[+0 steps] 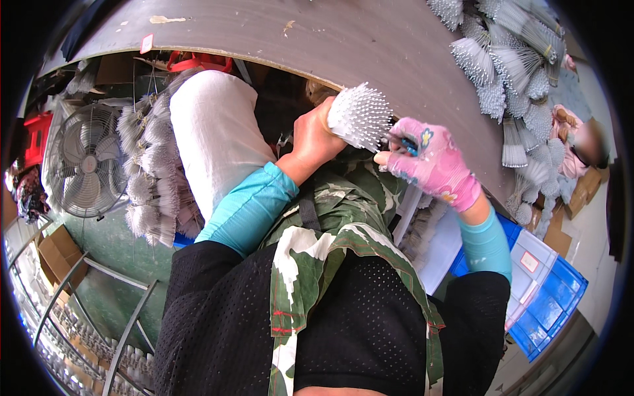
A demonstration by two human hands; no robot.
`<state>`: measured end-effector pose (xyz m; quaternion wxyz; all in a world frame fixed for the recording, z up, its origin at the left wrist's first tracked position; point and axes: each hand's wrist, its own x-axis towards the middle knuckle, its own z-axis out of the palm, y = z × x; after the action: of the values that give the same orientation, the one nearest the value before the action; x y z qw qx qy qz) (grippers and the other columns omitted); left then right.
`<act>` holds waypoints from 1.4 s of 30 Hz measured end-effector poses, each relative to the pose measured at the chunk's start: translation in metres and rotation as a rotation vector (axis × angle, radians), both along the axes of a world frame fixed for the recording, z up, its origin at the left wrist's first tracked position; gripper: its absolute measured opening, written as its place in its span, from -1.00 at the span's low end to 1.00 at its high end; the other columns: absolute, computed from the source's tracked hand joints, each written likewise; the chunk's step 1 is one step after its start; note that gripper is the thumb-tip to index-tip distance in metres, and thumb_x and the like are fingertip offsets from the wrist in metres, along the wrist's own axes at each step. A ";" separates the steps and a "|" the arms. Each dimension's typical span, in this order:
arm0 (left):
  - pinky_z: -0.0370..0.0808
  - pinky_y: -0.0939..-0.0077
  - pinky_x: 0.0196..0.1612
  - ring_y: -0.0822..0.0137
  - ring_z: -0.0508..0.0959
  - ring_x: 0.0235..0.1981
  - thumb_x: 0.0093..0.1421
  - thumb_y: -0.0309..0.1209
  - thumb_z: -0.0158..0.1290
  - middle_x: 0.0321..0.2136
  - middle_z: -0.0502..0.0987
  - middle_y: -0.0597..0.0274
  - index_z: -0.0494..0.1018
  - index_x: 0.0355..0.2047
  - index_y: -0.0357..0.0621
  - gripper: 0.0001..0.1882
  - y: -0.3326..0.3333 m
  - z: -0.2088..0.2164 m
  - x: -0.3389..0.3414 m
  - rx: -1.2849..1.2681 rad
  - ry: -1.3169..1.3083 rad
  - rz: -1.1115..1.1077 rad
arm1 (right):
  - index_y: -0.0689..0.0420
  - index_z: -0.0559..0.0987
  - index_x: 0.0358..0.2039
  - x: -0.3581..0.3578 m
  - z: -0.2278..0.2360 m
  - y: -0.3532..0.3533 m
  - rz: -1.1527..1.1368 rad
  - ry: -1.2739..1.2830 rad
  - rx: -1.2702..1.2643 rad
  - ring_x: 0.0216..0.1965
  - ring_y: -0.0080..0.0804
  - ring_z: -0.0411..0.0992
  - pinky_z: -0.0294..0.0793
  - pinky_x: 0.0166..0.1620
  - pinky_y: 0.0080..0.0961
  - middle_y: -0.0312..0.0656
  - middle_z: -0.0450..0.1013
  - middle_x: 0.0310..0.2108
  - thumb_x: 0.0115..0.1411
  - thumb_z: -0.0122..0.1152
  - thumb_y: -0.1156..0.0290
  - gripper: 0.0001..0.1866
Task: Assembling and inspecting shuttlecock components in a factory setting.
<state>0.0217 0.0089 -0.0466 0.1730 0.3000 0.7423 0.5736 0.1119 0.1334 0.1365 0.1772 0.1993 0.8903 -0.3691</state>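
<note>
My bare left hand [316, 140] is wrapped around a bundle of thin white-tipped rods [360, 117], whose tips fan out toward the right. My right hand [432, 162], in a pink flowered glove with the thumb tip bare, pinches a small dark tool with a blue part [409, 145]. The tool's slim end is close beside the lower right edge of the bundle; whether it touches the tips I cannot tell. Both hands are above my lap, over a camouflage apron [356, 191], near the edge of the table [396, 53].
Many similar bundles [508, 66] are heaped on the table's far right, near a person in pink [568, 125]. More bundles [155, 158] hang beside a standing fan [89, 162] at left. Blue crates [548, 317] stand at my right, a metal rack [122, 330] at lower left.
</note>
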 end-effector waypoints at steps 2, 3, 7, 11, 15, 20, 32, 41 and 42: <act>0.48 0.27 -0.28 0.00 0.55 -0.31 -0.11 -0.22 0.27 -0.40 0.56 0.07 0.43 -0.20 -0.03 -0.55 0.001 0.002 0.002 -0.013 0.011 -0.002 | 0.26 0.53 -0.29 0.019 -0.026 -0.005 -0.202 0.128 -0.168 -0.46 -0.47 0.46 0.44 -0.31 -0.48 -0.12 0.49 -0.51 -0.03 0.36 0.35 -0.67; 0.48 0.27 -0.28 0.00 0.55 -0.31 -0.11 -0.21 0.28 -0.40 0.56 0.07 0.42 -0.20 -0.04 -0.54 0.003 0.004 0.003 -0.022 0.005 -0.004 | 0.28 0.53 -0.28 0.026 -0.036 -0.010 -0.253 0.233 -0.164 -0.46 -0.50 0.48 0.46 -0.32 -0.52 -0.14 0.50 -0.50 0.00 0.31 0.45 -0.73; 0.49 0.27 -0.27 0.02 0.56 -0.29 -0.12 -0.21 0.29 -0.38 0.56 0.07 0.39 -0.18 -0.08 -0.50 0.003 0.006 0.006 -0.048 0.006 0.001 | 0.29 0.53 -0.29 0.035 -0.057 -0.027 -0.467 0.421 -0.161 -0.48 -0.55 0.49 0.48 -0.35 -0.60 -0.20 0.52 -0.47 -0.01 0.24 0.59 -0.79; 0.49 0.28 -0.26 0.02 0.56 -0.29 -0.12 -0.22 0.30 -0.37 0.56 0.06 0.38 -0.19 -0.09 -0.50 0.003 0.006 0.009 -0.026 -0.033 0.017 | 0.30 0.53 -0.28 0.034 -0.060 -0.036 -0.516 0.445 -0.110 -0.48 -0.58 0.48 0.48 -0.34 -0.60 -0.19 0.52 -0.47 -0.01 0.25 0.59 -0.77; 0.49 0.27 -0.25 0.01 0.56 -0.29 -0.13 -0.22 0.30 -0.37 0.56 0.04 0.38 -0.18 -0.10 -0.49 0.003 0.009 0.009 -0.037 -0.013 0.023 | 0.32 0.53 -0.26 0.043 -0.074 -0.041 -0.668 0.482 -0.188 -0.44 -0.59 0.46 0.47 -0.33 -0.63 -0.19 0.51 -0.44 -0.03 0.26 0.60 -0.74; 0.49 0.26 -0.26 0.00 0.56 -0.29 -0.14 -0.21 0.30 -0.38 0.56 0.03 0.38 -0.18 -0.10 -0.47 0.005 0.009 0.009 -0.010 0.025 0.035 | 0.31 0.52 -0.28 0.041 -0.081 -0.043 -0.789 0.555 -0.283 -0.42 -0.60 0.43 0.44 -0.34 -0.63 -0.23 0.49 -0.44 -0.03 0.25 0.60 -0.76; 0.49 0.24 -0.25 -0.02 0.55 -0.29 -0.12 -0.27 0.28 -0.36 0.56 0.05 0.38 -0.13 -0.09 -0.47 0.005 0.007 0.008 -0.059 0.083 0.053 | 0.20 0.51 -0.26 0.032 -0.060 -0.016 -0.954 0.773 -0.874 -0.66 -0.70 0.18 0.11 -0.61 -0.76 -0.32 0.37 -0.53 0.10 0.17 0.49 -0.83; 0.48 0.39 -0.15 0.09 0.56 -0.19 -0.13 -0.28 0.31 -0.24 0.55 0.09 0.36 -0.11 -0.13 -0.43 0.004 0.014 0.008 -0.118 -0.031 0.001 | 0.24 0.54 -0.29 0.048 -0.065 -0.026 -0.827 0.602 -0.502 -0.31 -0.60 0.44 0.49 -0.29 -0.66 -0.28 0.47 -0.31 0.06 0.23 0.64 -0.84; 0.48 0.32 -0.19 0.03 0.56 -0.24 -0.12 -0.28 0.29 -0.29 0.55 0.06 0.37 -0.13 -0.12 -0.47 0.004 0.011 0.008 -0.070 0.000 0.023 | 0.24 0.54 -0.29 0.046 -0.067 -0.028 -0.826 0.603 -0.506 -0.31 -0.60 0.44 0.49 -0.29 -0.66 -0.28 0.47 -0.31 0.06 0.23 0.64 -0.84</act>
<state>0.0293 0.0129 -0.0351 0.1767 0.2850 0.7655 0.5491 0.1580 0.1055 0.0700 -0.2017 0.3681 0.6335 -0.6500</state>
